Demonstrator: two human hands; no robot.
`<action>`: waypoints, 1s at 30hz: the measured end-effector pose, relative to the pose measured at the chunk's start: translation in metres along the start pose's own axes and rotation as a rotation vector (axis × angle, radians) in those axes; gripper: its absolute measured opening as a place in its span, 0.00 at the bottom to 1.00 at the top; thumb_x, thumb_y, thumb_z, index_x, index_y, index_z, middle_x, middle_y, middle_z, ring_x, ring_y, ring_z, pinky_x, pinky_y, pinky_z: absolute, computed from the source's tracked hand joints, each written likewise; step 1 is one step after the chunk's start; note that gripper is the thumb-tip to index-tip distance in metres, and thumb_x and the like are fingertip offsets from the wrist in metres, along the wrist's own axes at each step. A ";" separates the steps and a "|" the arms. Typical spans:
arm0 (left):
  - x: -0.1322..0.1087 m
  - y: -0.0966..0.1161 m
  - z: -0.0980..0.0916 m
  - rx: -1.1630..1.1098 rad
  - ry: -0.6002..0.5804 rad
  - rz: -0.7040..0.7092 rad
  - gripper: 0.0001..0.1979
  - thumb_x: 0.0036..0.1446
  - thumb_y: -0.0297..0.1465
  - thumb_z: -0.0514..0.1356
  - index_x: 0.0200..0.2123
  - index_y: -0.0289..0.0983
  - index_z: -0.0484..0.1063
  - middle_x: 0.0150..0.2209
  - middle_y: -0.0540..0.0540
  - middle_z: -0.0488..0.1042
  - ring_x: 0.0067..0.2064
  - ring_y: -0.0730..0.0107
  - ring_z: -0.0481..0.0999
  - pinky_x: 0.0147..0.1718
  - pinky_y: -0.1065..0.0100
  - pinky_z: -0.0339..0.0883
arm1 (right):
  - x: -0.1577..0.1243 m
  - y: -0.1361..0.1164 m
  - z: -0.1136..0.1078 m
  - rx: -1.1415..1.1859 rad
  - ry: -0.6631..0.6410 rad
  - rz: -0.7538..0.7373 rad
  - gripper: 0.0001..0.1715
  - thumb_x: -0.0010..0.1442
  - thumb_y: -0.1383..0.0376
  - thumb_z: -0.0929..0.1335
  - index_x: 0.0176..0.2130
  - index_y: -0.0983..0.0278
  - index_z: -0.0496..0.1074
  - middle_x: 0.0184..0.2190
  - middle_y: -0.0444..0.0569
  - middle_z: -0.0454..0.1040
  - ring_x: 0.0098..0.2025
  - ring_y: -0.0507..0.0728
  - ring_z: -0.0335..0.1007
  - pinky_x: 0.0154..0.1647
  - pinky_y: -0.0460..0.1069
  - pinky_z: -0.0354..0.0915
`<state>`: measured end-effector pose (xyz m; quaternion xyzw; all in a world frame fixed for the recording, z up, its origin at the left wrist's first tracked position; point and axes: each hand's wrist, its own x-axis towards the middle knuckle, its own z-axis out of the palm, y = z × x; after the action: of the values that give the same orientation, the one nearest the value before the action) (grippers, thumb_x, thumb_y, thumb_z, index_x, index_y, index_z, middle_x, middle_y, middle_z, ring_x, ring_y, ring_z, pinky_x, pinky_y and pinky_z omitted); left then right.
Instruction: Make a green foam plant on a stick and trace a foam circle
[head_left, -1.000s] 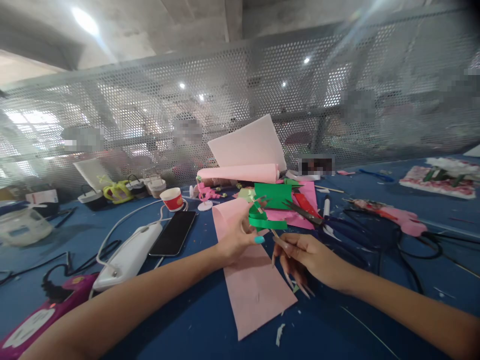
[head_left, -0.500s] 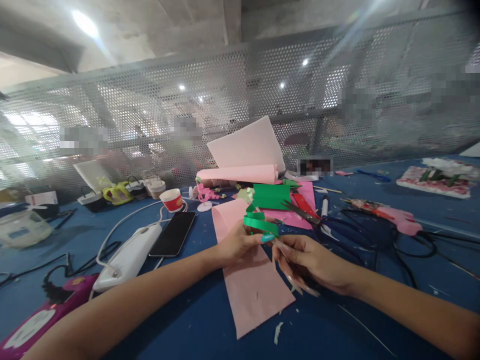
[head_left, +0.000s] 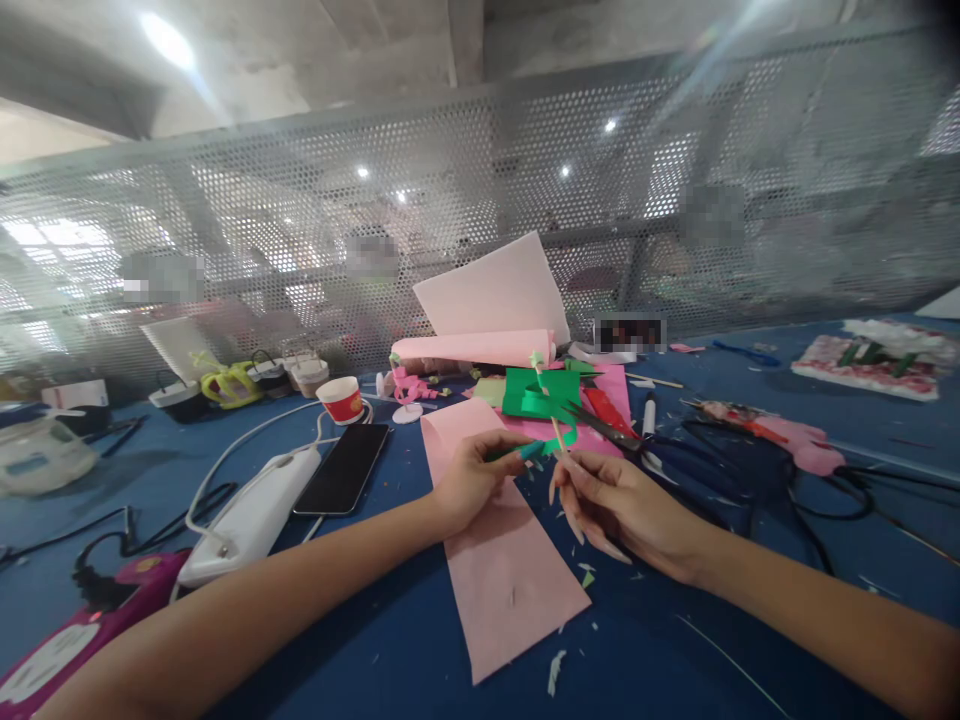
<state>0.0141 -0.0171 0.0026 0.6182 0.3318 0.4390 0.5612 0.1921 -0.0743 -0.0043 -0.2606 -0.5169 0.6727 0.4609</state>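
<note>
My left hand (head_left: 471, 476) pinches the end of a green paper strip (head_left: 551, 412) over a pink paper sheet (head_left: 499, 560) on the blue table (head_left: 375, 650). My right hand (head_left: 611, 500) pinches the lower end of a thin wooden stick (head_left: 546, 395) that stands tilted upward, with the curled green strip around it. Both hands hover close together just above the pink sheet.
Behind the hands lie green paper (head_left: 536, 385), scissors (head_left: 607, 425), magenta paper and a rolled pink sheet (head_left: 472, 347). A black phone (head_left: 343, 468), a white glue gun (head_left: 247, 510) with cables and a red cup (head_left: 341, 398) are on the left. A perforated metal screen (head_left: 480, 200) backs the table.
The stick has swung from lying low between the hands to pointing up. The green strip rose with it, and both hands shifted slightly away from me.
</note>
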 end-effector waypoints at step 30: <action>0.001 -0.002 -0.002 0.233 0.066 0.062 0.10 0.47 0.28 0.66 0.36 0.35 0.79 0.35 0.43 0.80 0.36 0.67 0.76 0.38 0.64 0.70 | 0.008 -0.013 -0.017 0.081 0.134 -0.022 0.17 0.50 0.57 0.75 0.32 0.67 0.74 0.20 0.41 0.71 0.11 0.40 0.48 0.10 0.40 0.48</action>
<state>0.0125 -0.0149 0.0007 0.6744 0.3794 0.4347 0.4607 0.2068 -0.0590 0.0033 -0.2804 -0.4600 0.6691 0.5119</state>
